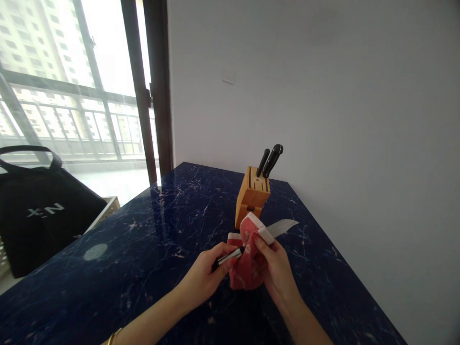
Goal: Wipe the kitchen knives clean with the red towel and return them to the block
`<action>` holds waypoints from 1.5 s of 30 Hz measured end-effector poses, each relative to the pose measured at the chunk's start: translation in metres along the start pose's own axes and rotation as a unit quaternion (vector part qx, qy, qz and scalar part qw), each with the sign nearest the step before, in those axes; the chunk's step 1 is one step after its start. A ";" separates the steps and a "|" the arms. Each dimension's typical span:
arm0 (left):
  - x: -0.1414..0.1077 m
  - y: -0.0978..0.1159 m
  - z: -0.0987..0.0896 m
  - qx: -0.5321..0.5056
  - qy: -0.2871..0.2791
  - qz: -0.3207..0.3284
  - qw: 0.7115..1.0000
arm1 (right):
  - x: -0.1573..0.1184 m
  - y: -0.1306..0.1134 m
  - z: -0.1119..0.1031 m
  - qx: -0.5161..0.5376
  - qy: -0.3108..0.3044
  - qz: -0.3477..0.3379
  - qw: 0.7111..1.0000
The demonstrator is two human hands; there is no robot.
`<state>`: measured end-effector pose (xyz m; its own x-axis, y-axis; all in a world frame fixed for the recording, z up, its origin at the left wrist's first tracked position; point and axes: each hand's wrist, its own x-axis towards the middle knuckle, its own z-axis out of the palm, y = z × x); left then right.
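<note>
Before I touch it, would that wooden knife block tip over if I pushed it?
Probably not from a small push: the wooden knife block looks chunky and solid. Its black knife handles stick up high, though, so a hard shove up there might tip it. It might slide on the glossy blue countertop.

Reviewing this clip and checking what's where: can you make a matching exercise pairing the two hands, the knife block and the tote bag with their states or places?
Items:
1. left hand
2. right hand
3. wooden knife block
4. black tote bag

States:
A. on the blue marble counter
B. beside the counter, near the window
C. holds a red cloth around a knife blade
D. grips a knife handle

Pairs: 1-D, 2-C, 3-A, 4-B
</note>
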<state>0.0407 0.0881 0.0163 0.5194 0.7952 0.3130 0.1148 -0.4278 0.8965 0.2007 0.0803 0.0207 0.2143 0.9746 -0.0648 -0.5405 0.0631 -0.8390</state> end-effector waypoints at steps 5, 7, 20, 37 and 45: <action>-0.001 0.000 0.001 -0.004 0.010 -0.003 1.000 | 0.020 -0.018 -0.026 0.015 0.062 -0.056 0.996; -0.001 -0.002 0.002 0.001 0.023 -0.015 1.000 | 0.030 -0.022 -0.041 0.011 0.102 -0.102 0.989; -0.005 -0.001 0.007 0.026 0.063 -0.046 0.997 | 0.019 -0.035 -0.043 -0.319 0.181 -0.391 0.844; -0.006 0.001 0.006 0.033 0.027 -0.018 0.999 | 0.030 -0.036 -0.058 -0.465 0.140 -0.331 0.809; -0.005 0.005 0.006 0.025 0.010 -0.026 0.999 | 0.042 -0.054 -0.076 -0.375 0.229 -0.344 0.830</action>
<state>0.0439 0.0792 0.0177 0.4940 0.8254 0.2732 0.1842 -0.4064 0.8949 0.3008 0.1011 0.0217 0.6423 0.5684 0.5141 0.4594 0.2513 -0.8519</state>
